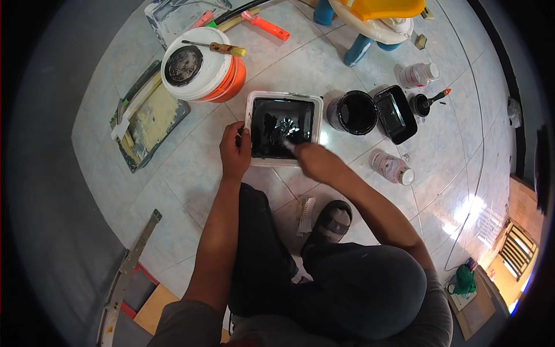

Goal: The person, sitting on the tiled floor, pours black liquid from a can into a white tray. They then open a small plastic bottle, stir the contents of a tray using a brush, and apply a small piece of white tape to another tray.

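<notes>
A squarish white tub [317, 130] on the tiled floor holds glossy black liquid [263, 141], probably paint. My left hand [235, 151] grips the tub's left rim, thumb over the edge. Closed around a slim tool [287, 143], my right hand [319, 164] is at the tub's lower right corner. Motion smears this tool, so its kind is unclear; its end dips into the black liquid, where the surface is rippled and shining. Just right of the tub stands a round black-coated pot [356, 114], with a black rectangular tray [395, 114] beside it.
A white-lidded orange bucket [231, 81] carries a yellow-handled screwdriver [222, 48]. Paint trays [153, 124] lie at left. Two bottles [417, 75] and a brush in a small black cup [420, 105] are at right. A stool [359, 49] stands behind; a cable [483, 127] crosses the floor.
</notes>
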`<action>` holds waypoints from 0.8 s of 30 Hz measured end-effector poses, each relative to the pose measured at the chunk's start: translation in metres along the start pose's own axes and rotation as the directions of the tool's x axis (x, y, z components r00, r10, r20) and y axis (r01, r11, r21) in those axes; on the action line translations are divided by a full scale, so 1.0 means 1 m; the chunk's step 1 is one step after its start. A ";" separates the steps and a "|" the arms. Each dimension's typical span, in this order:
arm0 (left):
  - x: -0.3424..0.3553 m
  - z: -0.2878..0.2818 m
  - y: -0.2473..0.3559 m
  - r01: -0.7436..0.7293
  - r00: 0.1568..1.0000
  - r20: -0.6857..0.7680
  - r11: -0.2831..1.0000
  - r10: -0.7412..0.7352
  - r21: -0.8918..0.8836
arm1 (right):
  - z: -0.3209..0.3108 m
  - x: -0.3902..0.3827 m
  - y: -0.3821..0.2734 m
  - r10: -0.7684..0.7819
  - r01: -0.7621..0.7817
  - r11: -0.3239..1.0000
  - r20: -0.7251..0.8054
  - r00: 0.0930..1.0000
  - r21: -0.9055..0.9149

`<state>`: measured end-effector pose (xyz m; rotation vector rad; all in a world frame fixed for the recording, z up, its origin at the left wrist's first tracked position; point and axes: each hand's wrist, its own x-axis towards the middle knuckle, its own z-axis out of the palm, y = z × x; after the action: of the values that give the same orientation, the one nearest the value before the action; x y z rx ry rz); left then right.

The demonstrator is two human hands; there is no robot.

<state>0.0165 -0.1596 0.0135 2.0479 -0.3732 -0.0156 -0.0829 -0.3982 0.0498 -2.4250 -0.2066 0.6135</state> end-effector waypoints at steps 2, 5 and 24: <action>0.001 -0.002 0.000 -0.011 1.000 0.008 1.000 0.011 0.001 | 0.005 0.005 -0.003 -0.063 0.063 0.996 0.003 0.998 0.059; 0.000 0.000 0.007 0.031 0.999 0.035 1.000 -0.031 0.003 | -0.008 0.017 0.013 0.099 -0.099 0.995 -0.174 0.980 0.010; 0.002 -0.001 0.020 0.027 0.997 0.071 1.000 -0.027 0.001 | -0.046 0.029 -0.004 -0.054 0.042 0.998 -0.258 0.965 -0.053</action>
<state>0.0135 -0.1681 0.0311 2.0558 -0.3892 -0.1048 -0.0351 -0.4115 0.0734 -2.5079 -0.1712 0.2676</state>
